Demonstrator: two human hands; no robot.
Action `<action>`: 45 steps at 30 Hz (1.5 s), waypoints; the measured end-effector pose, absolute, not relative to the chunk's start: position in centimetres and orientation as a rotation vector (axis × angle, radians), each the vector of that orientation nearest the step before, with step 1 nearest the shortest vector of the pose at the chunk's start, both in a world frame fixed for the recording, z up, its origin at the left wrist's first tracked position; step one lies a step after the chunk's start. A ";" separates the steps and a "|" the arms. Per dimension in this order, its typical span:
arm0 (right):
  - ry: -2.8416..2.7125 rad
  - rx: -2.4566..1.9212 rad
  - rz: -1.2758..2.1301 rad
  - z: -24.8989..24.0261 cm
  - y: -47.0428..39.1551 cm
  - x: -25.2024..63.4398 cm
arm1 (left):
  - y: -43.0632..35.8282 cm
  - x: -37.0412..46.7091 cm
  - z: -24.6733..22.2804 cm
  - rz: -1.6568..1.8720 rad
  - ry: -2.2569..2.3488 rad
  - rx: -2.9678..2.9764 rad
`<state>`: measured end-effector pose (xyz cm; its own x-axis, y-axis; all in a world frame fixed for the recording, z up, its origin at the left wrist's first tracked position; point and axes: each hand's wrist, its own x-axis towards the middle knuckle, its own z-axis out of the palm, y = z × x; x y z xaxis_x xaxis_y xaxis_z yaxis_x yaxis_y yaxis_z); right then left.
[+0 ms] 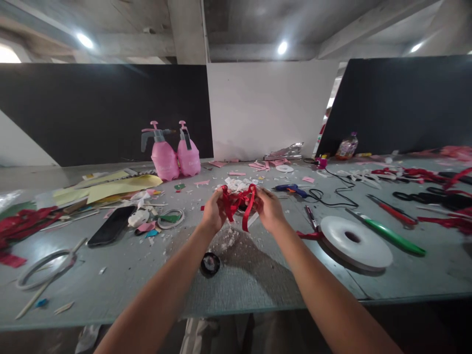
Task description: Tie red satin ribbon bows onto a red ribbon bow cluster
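Observation:
Both hands are raised over the middle of the table, a short gap apart, with a looped red ribbon [239,197] between them. My left hand [215,210] pinches the ribbon's left side. The right side of the ribbon is between the fingers of my right hand [269,209]. Two ribbon ends hang down between the hands. White scraps [237,185] lie behind the ribbon. Nearer the front edge sits a small round black item [210,264]. To the right are a white ribbon spool [356,242] and a blue glue gun [291,190].
Two pink spray bottles [164,160] stand at the back left. A phone [111,226], yellow paper [121,189] and a hoop [46,269] lie left. A green-handled tool [396,237], red-handled tool [393,210] and bottle [347,146] are right.

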<state>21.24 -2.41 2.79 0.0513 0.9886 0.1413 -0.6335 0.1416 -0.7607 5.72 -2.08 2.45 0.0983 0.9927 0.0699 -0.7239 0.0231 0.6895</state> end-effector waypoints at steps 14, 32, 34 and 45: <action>-0.703 -0.640 1.296 2.5 -2.4 20.9 | -1.9 6.1 2.0 1.525 0.717 0.915; -1.100 -0.842 1.102 0.6 -1.7 19.9 | -0.6 6.0 0.6 1.585 1.079 1.376; -1.159 -0.837 1.126 0.6 -1.8 19.9 | -0.6 6.3 0.5 1.562 1.004 1.329; -1.064 -0.831 1.104 0.4 -1.2 20.4 | -0.8 6.6 0.6 1.533 0.772 0.967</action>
